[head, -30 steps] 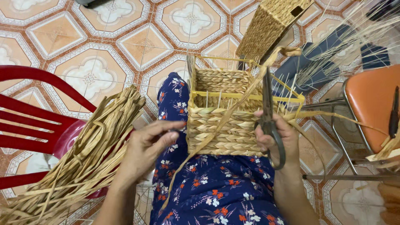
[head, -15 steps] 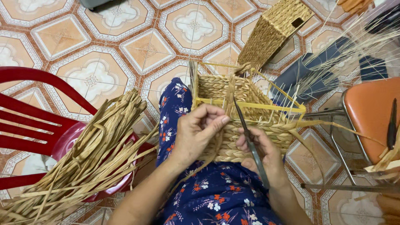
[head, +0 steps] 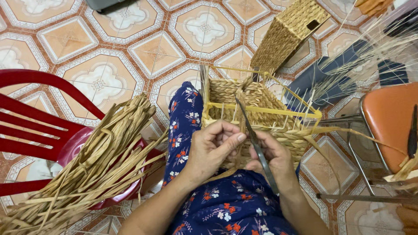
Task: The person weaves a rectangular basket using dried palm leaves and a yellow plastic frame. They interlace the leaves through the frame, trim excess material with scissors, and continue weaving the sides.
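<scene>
Your left hand [head: 213, 150] pinches a straw strand at the woven basket [head: 257, 117] rim to steady it; your right hand [head: 272, 159], just beside, is clamped on scissors [head: 254, 141] pointing up.

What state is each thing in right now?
Half-woven straw basket on yellow wire frame: upright on lap, unfinished.
Grey metal scissors: in right hand, point up.
Left hand: pinching the basket rim.
Finished woven box: tipped over on floor.
Loose straw bundle: lying across red plastic chair.
</scene>
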